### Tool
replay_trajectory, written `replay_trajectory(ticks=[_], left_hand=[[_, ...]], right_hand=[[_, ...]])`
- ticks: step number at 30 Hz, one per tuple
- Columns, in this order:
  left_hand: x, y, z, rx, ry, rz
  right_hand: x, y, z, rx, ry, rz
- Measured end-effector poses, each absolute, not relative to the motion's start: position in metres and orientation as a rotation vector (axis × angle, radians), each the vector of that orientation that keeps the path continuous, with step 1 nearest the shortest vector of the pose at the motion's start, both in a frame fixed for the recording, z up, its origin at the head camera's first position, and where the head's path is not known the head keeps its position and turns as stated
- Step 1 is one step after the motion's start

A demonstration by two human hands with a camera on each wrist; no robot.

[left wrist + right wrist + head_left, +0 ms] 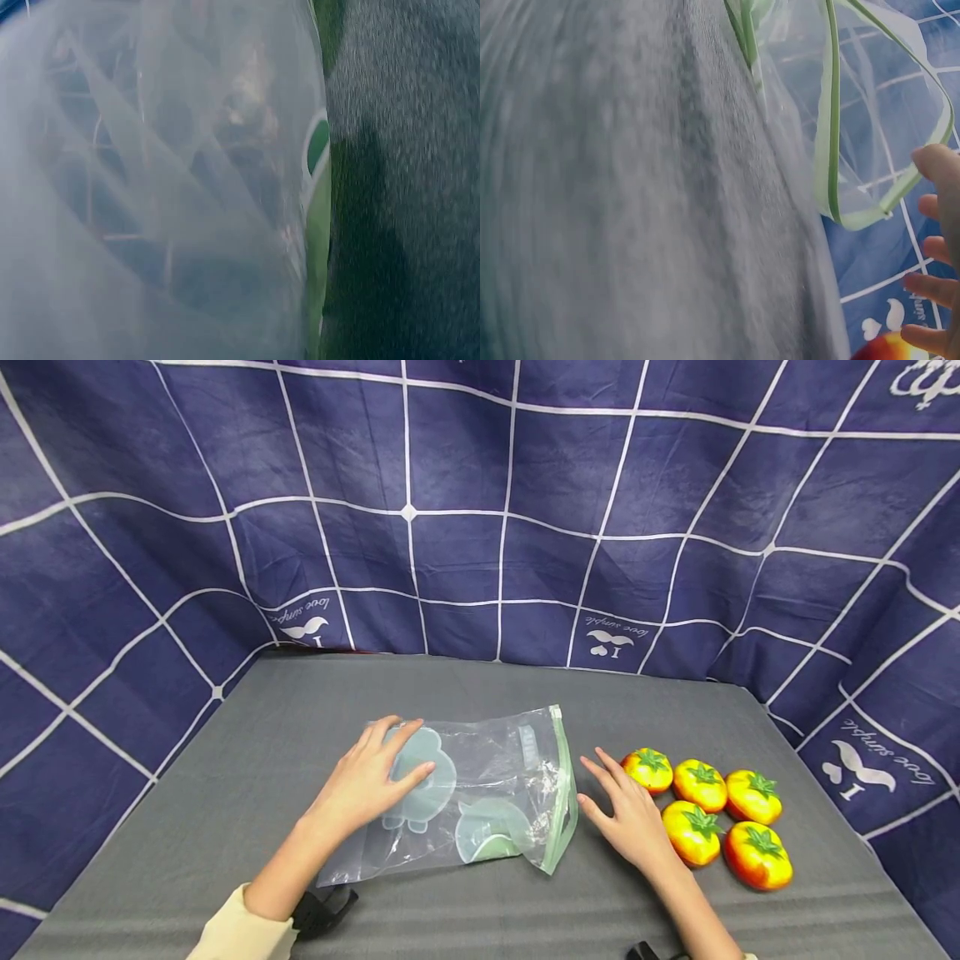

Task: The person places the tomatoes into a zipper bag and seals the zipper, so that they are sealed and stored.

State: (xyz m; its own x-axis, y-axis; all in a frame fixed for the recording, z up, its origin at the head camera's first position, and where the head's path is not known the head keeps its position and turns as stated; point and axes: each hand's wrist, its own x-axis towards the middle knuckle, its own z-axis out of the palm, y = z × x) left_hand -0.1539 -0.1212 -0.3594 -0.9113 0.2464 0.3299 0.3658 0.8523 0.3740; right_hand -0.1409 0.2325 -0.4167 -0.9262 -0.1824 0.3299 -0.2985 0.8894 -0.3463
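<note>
A clear plastic zip bag [487, 777] with pale blue cartoon prints lies on the grey table in the head view. Its green-edged mouth [561, 793] faces right, and in the right wrist view the green rim [832, 112] gapes apart. Over the bag's left part is my left hand [378, 777], thumb and fingers spread across the printed figure. My right hand [630, 818] is just right of the mouth, fingers extended, with nothing held. Close beside it are several yellow-red tomato-like fruits [700, 785] with green leafy tops. Clear plastic with a green edge [319, 247] fills much of the left wrist view.
The grey cloth-covered table [300, 693] extends around the bag. A blue curtain [465, 560] with white grid lines hangs behind it and along both sides. The fruits stand in a tight group on the right, partly behind my right hand.
</note>
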Motion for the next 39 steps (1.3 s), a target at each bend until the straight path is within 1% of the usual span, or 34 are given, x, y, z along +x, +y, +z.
replay_trajectory(ticks=[7,23,39], left_hand=[[-0.151,-0.107,-0.360,-0.466,-2.765,-0.660],[-0.153,-0.066,-0.356,-0.560,-2.698,-0.647],[-0.144,-0.012,-0.367,-0.699,-2.668,-0.747]], right_hand=[[-0.144,0.228,-0.426,0.403,-2.754,0.623],[-0.149,0.230,-0.447,0.388,-2.765,0.669],[-0.149,0.226,-0.458,0.598,-2.742,0.654]])
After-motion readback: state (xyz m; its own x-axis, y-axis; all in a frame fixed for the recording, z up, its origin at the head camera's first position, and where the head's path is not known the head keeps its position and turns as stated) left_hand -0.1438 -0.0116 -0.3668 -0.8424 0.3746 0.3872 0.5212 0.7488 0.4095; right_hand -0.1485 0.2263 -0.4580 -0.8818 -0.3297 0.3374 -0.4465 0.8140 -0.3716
